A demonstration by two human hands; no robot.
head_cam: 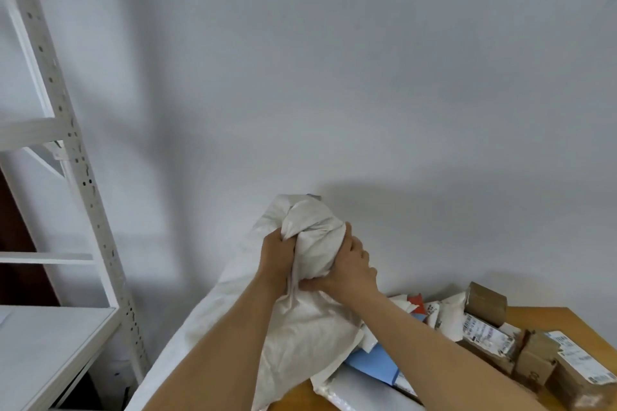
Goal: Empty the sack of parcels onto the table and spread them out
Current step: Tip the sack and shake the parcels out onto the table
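Note:
A white woven sack (310, 327) is lifted above the wooden table (547, 317), its bunched closed end uppermost. My left hand (278, 257) grips the bunched cloth on the left, and my right hand (350, 269) grips it on the right. Under the sack's lower end several parcels lie in a heap: brown taped cardboard boxes (534, 364) with labels, white mailer bags (447, 314), a blue flat parcel (374, 365) and a grey poly bag (360, 390). The sack's mouth and whatever is inside it are hidden.
A white metal shelving rack (83, 177) stands at the left, its lower shelf (43, 344) near my left arm. A plain white wall rises right behind the table. The table's right edge runs close to the boxes.

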